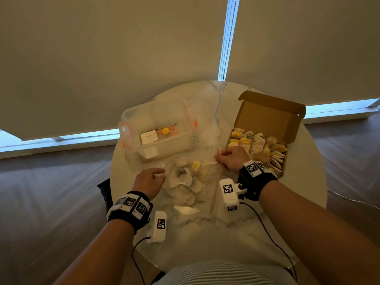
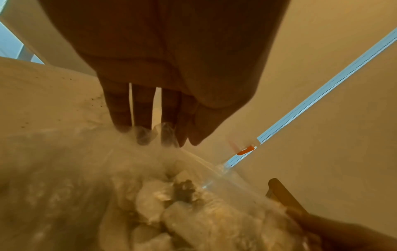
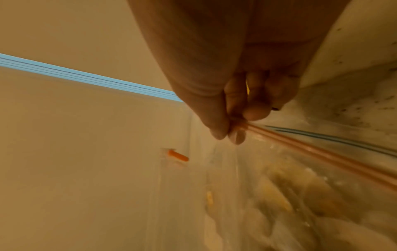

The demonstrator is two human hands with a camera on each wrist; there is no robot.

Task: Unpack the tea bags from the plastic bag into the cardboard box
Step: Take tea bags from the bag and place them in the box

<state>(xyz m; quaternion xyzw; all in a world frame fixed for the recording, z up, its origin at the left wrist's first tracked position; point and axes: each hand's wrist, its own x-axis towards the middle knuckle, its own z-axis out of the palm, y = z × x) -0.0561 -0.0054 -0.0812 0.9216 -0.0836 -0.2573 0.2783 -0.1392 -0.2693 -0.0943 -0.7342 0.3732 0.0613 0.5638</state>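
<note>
- Your right hand (image 1: 233, 159) grip is pinching the plastic bag (image 1: 185, 182)'s pink zip edge, right beside the cardboard box (image 1: 265, 138).
- Your left hand (image 1: 149, 182) is relaxed, fingers (image 2: 144, 118) touching the bag's far side from the box, tea bags (image 1: 183, 186) between both hands.

Tea bags (image 2: 171, 212) blurred through plastic bag (image 2: 75, 161); count indeterminate. Left hand (image 2: 163, 68) fingertips veiled by film. Cardboard box (image 1: 265, 120) near corner hidden behind right hand (image 1: 232, 159).

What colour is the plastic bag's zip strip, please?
Pinkish orange zip strip, pinched by the right hand; clearest in right wrist view.
</note>
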